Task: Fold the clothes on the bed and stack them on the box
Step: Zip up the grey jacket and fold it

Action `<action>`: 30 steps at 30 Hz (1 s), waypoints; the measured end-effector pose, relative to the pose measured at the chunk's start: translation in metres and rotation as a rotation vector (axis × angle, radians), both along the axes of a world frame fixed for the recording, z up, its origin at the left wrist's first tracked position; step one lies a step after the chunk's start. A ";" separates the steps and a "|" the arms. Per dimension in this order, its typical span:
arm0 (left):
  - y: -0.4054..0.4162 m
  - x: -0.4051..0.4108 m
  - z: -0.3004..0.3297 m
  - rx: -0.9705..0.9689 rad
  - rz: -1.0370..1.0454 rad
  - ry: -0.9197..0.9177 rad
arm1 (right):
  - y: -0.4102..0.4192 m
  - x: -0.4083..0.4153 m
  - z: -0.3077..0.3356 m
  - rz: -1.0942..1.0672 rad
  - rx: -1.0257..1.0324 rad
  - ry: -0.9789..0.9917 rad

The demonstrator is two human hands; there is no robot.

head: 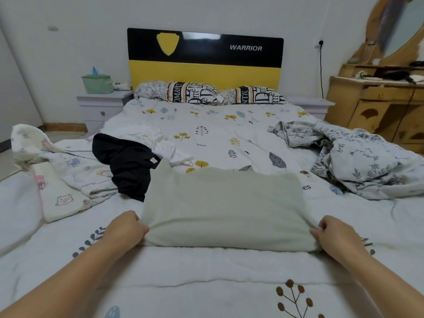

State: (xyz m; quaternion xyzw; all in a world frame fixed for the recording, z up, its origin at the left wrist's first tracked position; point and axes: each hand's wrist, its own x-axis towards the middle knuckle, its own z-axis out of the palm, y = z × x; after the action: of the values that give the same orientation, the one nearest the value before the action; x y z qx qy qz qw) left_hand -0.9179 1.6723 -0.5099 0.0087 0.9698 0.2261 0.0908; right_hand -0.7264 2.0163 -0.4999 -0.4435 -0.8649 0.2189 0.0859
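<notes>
**Both hands on the folded grey-green garment at the bed's near edge**

I see my left hand (127, 228) pinching the near left corner of the soft, pale grey-green folded garment (224, 207), and my right hand (336, 234) pinching its near right corner, fingers curled into the cloth at both ends. The garment lies as a thick, rounded rectangle on the white leaf-printed bed cover (213, 138), close to the near edge and roughly midway across.

Touching its far left corner is a crumpled black garment (128, 164) with a small round tag, and just beyond that lies a rumpled white garment (165, 143). Toward the left edge of the bed sits a cream cartoon-printed garment (57, 177), loosely heaped, one part standing up. Toward the right edge, well apart from my hands, is a bunched white fabric with a blue-grey floral print (358, 159). That makes four loose pieces besides the folded one.

At the head of the bed, two lettered black-and-white pillows (192, 92) lie side by side against the glossy black-and-yellow headboard (206, 58). A pale bedside cabinet (103, 104) on the left carries a green fabric tissue box (97, 83); a carved wooden dresser (376, 106) stands on the right.
</notes>
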 end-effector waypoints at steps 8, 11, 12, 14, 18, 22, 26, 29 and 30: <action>0.027 -0.026 0.011 0.490 0.184 -0.068 | -0.001 -0.046 0.007 -0.120 -0.484 0.280; 0.041 -0.027 0.003 0.494 0.159 -0.082 | -0.005 -0.058 0.003 -0.144 -0.574 0.229; 0.044 -0.026 0.000 0.455 0.125 -0.061 | -0.006 -0.062 0.001 -0.144 -0.547 0.210; 0.046 -0.023 -0.005 0.398 0.074 -0.009 | -0.012 -0.064 0.000 -0.124 -0.443 0.161; 0.037 -0.007 -0.001 0.427 -0.008 0.092 | -0.019 -0.051 0.006 -0.083 -0.330 0.180; 0.015 0.026 0.011 0.426 -0.073 0.142 | -0.031 -0.014 0.020 -0.016 -0.321 0.222; -0.013 0.079 0.014 0.399 -0.066 0.120 | -0.049 0.040 0.017 0.016 -0.357 0.215; -0.024 0.110 0.010 0.333 -0.033 0.086 | -0.058 0.068 0.005 0.020 -0.368 0.186; -0.024 0.118 0.011 0.243 -0.009 0.075 | -0.060 0.073 0.001 0.013 -0.365 0.181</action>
State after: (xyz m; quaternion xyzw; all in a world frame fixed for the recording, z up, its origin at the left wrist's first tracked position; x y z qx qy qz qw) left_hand -0.8001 1.6482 -0.4986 0.0322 0.9379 0.3413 0.0537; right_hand -0.6534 1.9564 -0.4994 -0.4245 -0.8025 0.4117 0.0798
